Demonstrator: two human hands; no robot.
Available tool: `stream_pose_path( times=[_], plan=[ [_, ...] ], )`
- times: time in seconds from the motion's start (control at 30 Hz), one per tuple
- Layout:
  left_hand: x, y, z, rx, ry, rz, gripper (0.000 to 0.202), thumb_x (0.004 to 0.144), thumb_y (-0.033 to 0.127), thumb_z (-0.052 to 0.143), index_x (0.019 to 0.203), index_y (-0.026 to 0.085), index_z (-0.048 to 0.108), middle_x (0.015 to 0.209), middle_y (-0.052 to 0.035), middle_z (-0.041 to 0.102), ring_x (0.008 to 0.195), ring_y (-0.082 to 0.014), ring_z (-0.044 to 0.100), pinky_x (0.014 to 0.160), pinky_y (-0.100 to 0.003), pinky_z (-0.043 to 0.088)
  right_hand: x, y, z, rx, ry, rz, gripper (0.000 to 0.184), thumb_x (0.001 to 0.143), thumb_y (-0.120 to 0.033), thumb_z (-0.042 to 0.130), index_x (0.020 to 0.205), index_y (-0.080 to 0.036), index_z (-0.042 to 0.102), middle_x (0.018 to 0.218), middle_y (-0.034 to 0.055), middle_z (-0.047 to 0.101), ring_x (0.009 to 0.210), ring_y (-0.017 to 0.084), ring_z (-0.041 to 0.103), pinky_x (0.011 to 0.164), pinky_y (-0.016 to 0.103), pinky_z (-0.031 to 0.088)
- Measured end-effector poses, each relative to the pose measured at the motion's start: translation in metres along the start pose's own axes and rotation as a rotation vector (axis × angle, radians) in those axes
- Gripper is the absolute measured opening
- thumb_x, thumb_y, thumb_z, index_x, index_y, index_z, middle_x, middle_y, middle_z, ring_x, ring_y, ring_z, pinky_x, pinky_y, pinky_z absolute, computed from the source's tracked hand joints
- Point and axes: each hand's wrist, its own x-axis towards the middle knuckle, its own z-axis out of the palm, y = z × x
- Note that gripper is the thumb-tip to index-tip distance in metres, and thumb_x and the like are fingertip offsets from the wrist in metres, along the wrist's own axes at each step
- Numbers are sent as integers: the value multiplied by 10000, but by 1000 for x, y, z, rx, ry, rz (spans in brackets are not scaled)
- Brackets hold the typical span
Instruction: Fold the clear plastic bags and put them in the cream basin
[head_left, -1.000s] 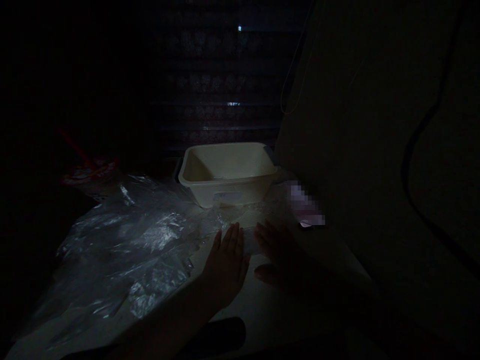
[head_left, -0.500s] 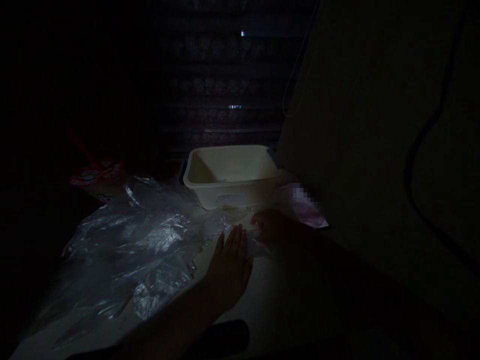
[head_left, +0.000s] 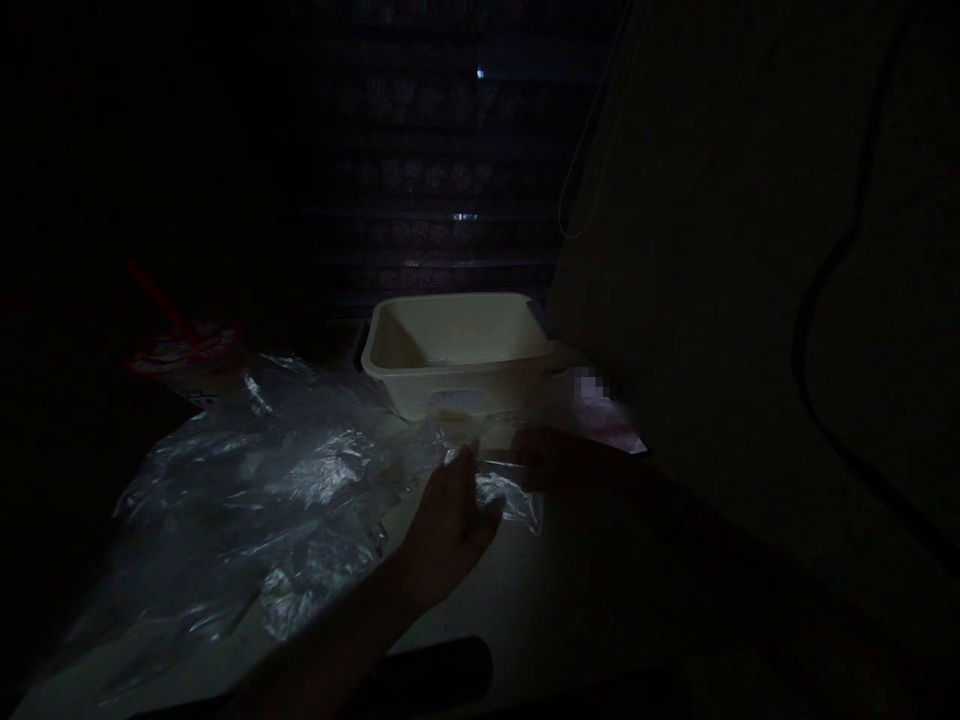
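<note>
The scene is very dark. A small clear plastic bag (head_left: 511,497) is stretched and creased between my two hands above the white tabletop (head_left: 457,615). On its left side my left hand (head_left: 448,515) is curled, fingertips and thumb closing on the bag's edge. My right hand (head_left: 551,460), mostly in shadow, has its fingers drawn in at the bag's right side; their exact hold is hard to see. A large heap of clear plastic bags (head_left: 322,480) spreads over the table left of my hands.
A cream plastic tub (head_left: 459,375) with a label stands just beyond my hands. At the left is a cup (head_left: 187,360) with a red straw. A pinkish packet (head_left: 611,425) lies right of the tub, near a wall (head_left: 712,300). A dark rounded object (head_left: 442,670) sits at the near edge.
My left hand has gone from lying flat with fingers outstretched to curled and tilted. The small bag has been raised and creased between both hands. The view has shifted slightly.
</note>
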Motion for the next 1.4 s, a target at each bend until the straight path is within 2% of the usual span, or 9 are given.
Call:
stream_pose_path(
  times=[0.13, 0.23, 0.3, 0.43, 0.63, 0.83, 0.93, 1.07, 1.4],
  plan=[
    [13, 1, -6, -542, 13, -338, 480, 655, 309, 547, 1088, 140, 429, 917, -74, 580, 794, -181, 547, 689, -295, 420, -6, -3, -1, 194, 12, -117, 257, 604, -294, 564, 776, -103, 552, 648, -17, 495, 566, 80, 439, 490, 175, 324],
    [17, 4, -12, -584, -18, -414, 225, 635, 333, 569, 735, 132, 584, 624, -4, 566, 584, -128, 519, 570, -235, 401, -9, -9, 0, 212, 59, -111, 251, 630, -356, 540, 678, -110, 552, 577, -30, 463, 526, 73, 417, 457, 172, 298],
    [17, 5, -13, -575, -2, -427, 238, 646, 359, 556, 569, 134, 556, 513, 24, 498, 495, -96, 456, 501, -209, 362, -10, -10, 2, 245, 121, -92, 259, 649, -369, 518, 622, -113, 544, 540, -33, 450, 507, 70, 409, 448, 173, 290],
    [15, 3, -13, -569, 60, -463, 338, 622, 389, 573, 435, 147, 429, 422, 67, 346, 416, -57, 319, 422, -184, 271, -8, -6, 5, 390, 231, 9, 247, 634, -354, 519, 572, -116, 544, 503, -24, 471, 485, 73, 429, 457, 185, 315],
    [16, 5, -12, -596, 122, -510, 340, 624, 406, 569, 452, 146, 434, 434, 68, 352, 415, -54, 321, 396, -172, 268, -5, 2, 12, 625, 291, 150, 284, 581, -406, 550, 552, -124, 538, 487, -9, 513, 456, 80, 475, 453, 199, 369],
    [17, 13, -16, -685, 128, -538, 278, 646, 399, 556, 551, 143, 502, 484, 51, 462, 463, -79, 448, 468, -203, 425, -7, -3, 21, 675, 143, 199, 285, 489, -373, 653, 537, -133, 505, 495, -22, 527, 493, 106, 533, 447, 193, 396],
    [18, 14, -16, -722, 119, -559, 260, 617, 392, 590, 610, 135, 548, 547, 30, 530, 513, -105, 523, 506, -234, 473, -8, -5, 25, 689, 239, 195, 271, 526, -374, 623, 544, -125, 517, 486, -17, 532, 466, 98, 523, 440, 198, 399],
    [19, 10, -12, -761, 86, -586, 255, 514, 319, 679, 621, 112, 575, 522, 7, 571, 466, -133, 570, 447, -225, 472, -9, -7, 27, 699, 295, 177, 232, 564, -338, 591, 538, -119, 519, 469, -21, 524, 438, 80, 504, 424, 188, 394],
    [18, 10, -14, -804, 143, -587, 193, 524, 238, 678, 626, 119, 566, 499, 19, 588, 448, -125, 577, 461, -220, 483, -10, -12, 32, 838, 399, 252, 230, 535, -339, 597, 547, -121, 527, 470, -26, 528, 446, 107, 539, 442, 216, 424]
  ],
)
